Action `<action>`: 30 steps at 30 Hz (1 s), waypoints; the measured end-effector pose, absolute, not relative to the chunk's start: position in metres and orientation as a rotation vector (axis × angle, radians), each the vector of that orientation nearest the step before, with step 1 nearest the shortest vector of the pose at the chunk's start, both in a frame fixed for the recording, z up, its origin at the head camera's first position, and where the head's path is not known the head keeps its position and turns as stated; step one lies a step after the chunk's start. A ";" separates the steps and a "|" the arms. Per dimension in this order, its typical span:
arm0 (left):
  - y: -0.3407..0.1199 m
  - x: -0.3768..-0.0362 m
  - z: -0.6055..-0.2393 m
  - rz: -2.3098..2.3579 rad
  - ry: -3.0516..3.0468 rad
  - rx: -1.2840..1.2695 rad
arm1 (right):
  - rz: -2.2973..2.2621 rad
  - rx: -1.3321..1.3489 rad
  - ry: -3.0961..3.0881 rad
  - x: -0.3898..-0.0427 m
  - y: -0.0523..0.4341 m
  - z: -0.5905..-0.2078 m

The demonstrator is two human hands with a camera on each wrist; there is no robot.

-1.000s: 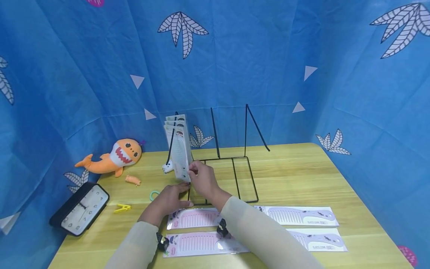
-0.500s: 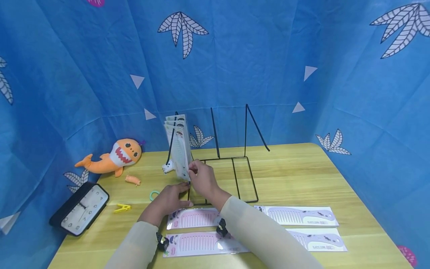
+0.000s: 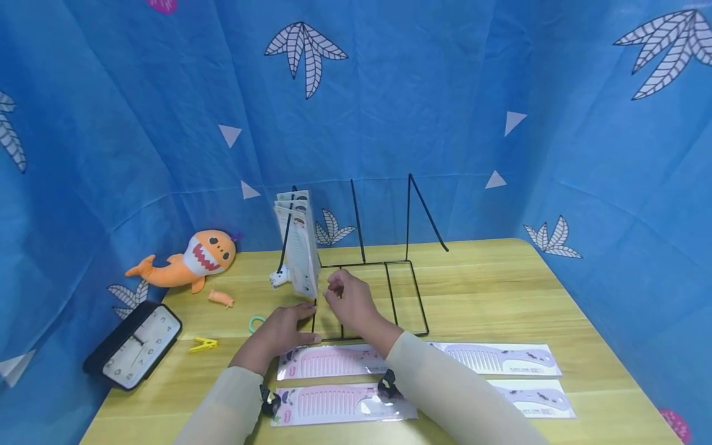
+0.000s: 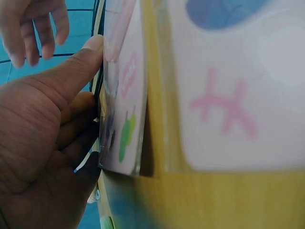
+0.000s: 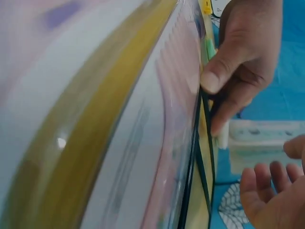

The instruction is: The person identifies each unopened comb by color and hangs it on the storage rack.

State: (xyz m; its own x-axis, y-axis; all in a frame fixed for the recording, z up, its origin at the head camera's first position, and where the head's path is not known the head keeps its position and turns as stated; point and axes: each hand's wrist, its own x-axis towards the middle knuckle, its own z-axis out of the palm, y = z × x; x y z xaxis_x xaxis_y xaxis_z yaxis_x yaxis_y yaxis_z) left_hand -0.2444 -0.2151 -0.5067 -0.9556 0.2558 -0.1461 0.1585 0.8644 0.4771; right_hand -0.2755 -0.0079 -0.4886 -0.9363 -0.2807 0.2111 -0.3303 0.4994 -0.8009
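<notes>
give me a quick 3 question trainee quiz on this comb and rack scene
1. True or false: the right hand grips a packaged comb.
2. What does the left hand touch? A) the clock B) the front of the wire rack C) the shark toy
3. Fill in: the upright comb packs stand in the rack's ____ slot, seen from the head camera.

Key: 1 false, it hovers beside them holding nothing. 2 B. 3 leftmost.
</notes>
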 end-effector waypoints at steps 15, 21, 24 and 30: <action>-0.214 -0.244 -0.509 0.733 2.805 0.259 | 1.435 0.914 -2.945 -0.236 0.151 -0.490; -0.213 -0.243 -0.508 0.739 2.792 0.251 | 1.392 0.867 -3.046 -0.222 0.219 -0.494; -0.212 -0.244 -0.507 0.746 2.787 0.248 | 1.264 0.832 -3.110 -0.216 0.245 -0.488; -0.213 -0.244 -0.509 0.762 2.790 0.243 | 0.990 0.761 -3.213 -0.212 0.287 -0.476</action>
State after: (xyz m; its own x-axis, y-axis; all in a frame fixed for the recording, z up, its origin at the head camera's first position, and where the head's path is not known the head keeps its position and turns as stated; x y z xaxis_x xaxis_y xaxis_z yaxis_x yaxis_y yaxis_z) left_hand -0.2444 -0.2128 -0.5088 -0.9578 0.2206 -0.1844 0.0963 0.8504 0.5173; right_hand -0.2125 0.2868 -0.4764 -0.8584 -0.4884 -0.1568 -0.3156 0.7438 -0.5892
